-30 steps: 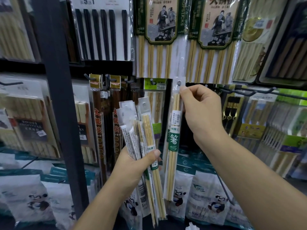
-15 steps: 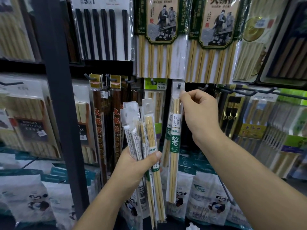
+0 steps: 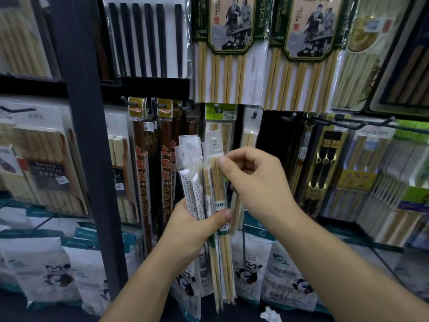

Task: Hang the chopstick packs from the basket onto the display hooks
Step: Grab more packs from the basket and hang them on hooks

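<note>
Left grip [image 3: 192,228] is wrapped round the chopstick packs [image 3: 195,182], held upright, long axis vert.; front pack [image 3: 216,189] is pinched near its top by right grip [image 3: 257,182]. Display hook [image 3: 254,114] lies up & right, nearer right grip.

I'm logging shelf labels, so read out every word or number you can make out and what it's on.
"WOODEN CHOPSTICKS": dark label on the boxed pack at left.
"OPSTICKS", cut off at the frame's top: green-edged pack, upper row.
"味博士": label on the front pack in the left hand.
Red characters on brown packs, price stickers: too blurred to read.
</note>
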